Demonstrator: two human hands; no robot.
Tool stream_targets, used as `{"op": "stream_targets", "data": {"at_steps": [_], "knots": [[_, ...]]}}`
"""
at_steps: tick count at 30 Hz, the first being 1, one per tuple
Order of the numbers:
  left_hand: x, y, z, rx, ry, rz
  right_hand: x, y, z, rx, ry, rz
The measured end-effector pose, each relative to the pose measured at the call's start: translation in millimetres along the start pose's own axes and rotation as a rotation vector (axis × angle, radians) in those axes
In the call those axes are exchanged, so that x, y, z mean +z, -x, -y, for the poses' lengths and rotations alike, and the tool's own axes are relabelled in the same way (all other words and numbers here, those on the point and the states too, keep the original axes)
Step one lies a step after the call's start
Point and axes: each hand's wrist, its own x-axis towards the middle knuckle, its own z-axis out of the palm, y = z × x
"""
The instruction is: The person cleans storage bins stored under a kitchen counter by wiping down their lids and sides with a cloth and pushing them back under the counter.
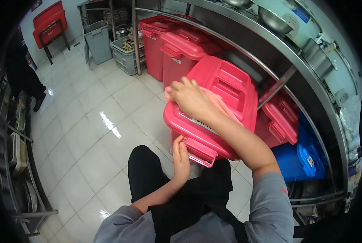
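Observation:
A pink-red lidded bin (234, 118) stands right in front of me, its lid closed and a latch (201, 151) on the side facing me. My right hand (189, 97) is closed on a salmon-pink cloth (219, 101), pressed to the lid near its left edge. Part of the cloth is hidden under my hand and forearm. Below the lid's rim, my left hand (181, 162) rests against the bin's side beside the latch, fingers stretched upward. A label on the lid is partly covered by my right forearm.
More red bins (181, 48) stand behind, under a metal counter (266, 34); another red bin (280, 117) and a blue bin (300, 162) are to the right. Farther back are a grey bin (98, 42) and a grey crate (126, 56). A person in dark clothing (23, 69) stands at left.

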Motion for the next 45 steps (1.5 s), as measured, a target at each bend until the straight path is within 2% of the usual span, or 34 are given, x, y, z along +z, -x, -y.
{"op": "stream_targets", "data": {"at_steps": [2, 5, 6, 9, 10, 11, 13, 14, 16, 17, 19, 21, 22, 25, 26, 28, 29, 31, 33, 34, 37, 38, 39, 40, 41, 43, 45], "knots": [[0.1, 0.1, 3.8, -0.002, 0.021, -0.019, 11.7, -34.4, -8.6, -0.013, -0.040, 0.165], [-4.5, 1.1, 5.9, -0.091, 0.094, -0.002, 17.6, -17.8, 7.5, -0.066, -0.086, 0.129], [-7.0, -0.3, 6.9, -0.096, 0.101, 0.016, 18.5, -0.3, 10.1, -0.193, -0.031, -0.051], [-10.1, -3.2, 4.1, -0.089, 0.094, 0.043, -15.7, 1.1, -7.5, -0.169, -0.259, 0.172], [-11.8, -1.8, 2.0, -0.096, 0.077, 0.041, -22.6, -11.6, -19.6, -0.203, -0.116, 0.236], [-11.5, -1.9, 0.8, -0.108, 0.072, 0.030, -29.8, -26.0, -28.4, -0.001, -0.066, 0.297], [-10.9, -3.7, -4.6, -0.096, 0.052, 0.014, -13.3, -57.9, -100.7, 0.033, -0.062, 0.331], [-10.3, -4.3, -9.2, -0.074, 0.036, 0.008, -14.2, -72.1, -123.4, 0.308, -0.026, 0.371], [-9.8, -4.0, -10.0, -0.090, 0.057, 0.019, -1.9, -88.1, -196.4, 0.453, 0.001, 0.386], [-9.6, -5.0, -9.3, -0.079, 0.052, 0.027, 9.2, -91.9, -235.2, 0.486, 0.127, 0.320], [-11.3, -5.5, -7.2, -0.058, 0.035, 0.041, 23.4, -90.8, -271.7, 0.567, 0.354, 0.175], [-13.6, -8.1, 3.3, -0.071, 0.045, 0.033, 30.1, -100.7, -287.3, 0.628, 0.320, 0.221], [-15.1, -6.6, 3.2, -0.078, 0.032, 0.028, 34.3, -96.3, -288.5, 0.666, 0.297, 0.254], [-13.5, -2.8, 4.4, -0.073, 0.002, -0.001, 17.4, -77.2, -272.6, 0.165, 0.640, 0.461], [-12.7, -3.8, 5.6, -0.060, -0.007, -0.010, 12.6, -65.8, -254.9, 0.183, 0.416, 0.289], [-14.1, -3.4, 9.8, -0.089, 0.028, -0.003, -2.7, -34.5, -181.5, 0.147, 0.142, 0.125], [-16.3, -3.6, 9.8, -0.100, 0.041, -0.003, -14.1, -19.6, -141.9, 0.093, 0.087, 0.131], [-19.4, -3.4, 6.0, -0.136, 0.037, 0.026, -31.1, 10.8, -80.6, -0.001, 0.017, -0.009], [-19.5, -5.4, 3.9, -0.164, 0.091, 0.040, -52.7, 38.8, -44.6, 0.067, -0.038, -0.130], [-19.6, -8.5, 2.3, -0.105, 0.069, 0.068, -55.6, 50.7, -47.5, 0.131, -0.137, -0.152], [-44.1, -27.1, -25.6, -0.258, -0.182, 0.293, -51.3, 97.7, -84.8, 0.372, -0.584, -0.150], [-45.4, -34.2, -62.5, -0.266, -0.376, 0.390, -60.3, 107.5, -94.2, 0.313, -0.381, -0.084], [-50.8, -41.2, -84.8, -0.254, -0.571, 0.430, -66.4, 112.2, -100.8, 0.251, -0.177, -0.019], [-49.4, -50.0, -103.2, -0.166, -0.744, 0.419, -62.1, 109.1, -99.5, 0.221, -0.091, -0.064], [-44.2, -57.7, -120.7, -0.078, -0.919, 0.412, -56.6, 100.8, -98.1, 0.232, -0.139, -0.036], [-7.8, -64.8, -152.8, 0.192, -0.931, 0.283, -55.9, 76.6, -97.2, 0.265, -0.226, 0.022], [27.1, -84.0, -164.1, 0.507, -0.938, 0.354, -52.5, 78.9, -112.1, 0.179, -0.307, 0.081]]}}
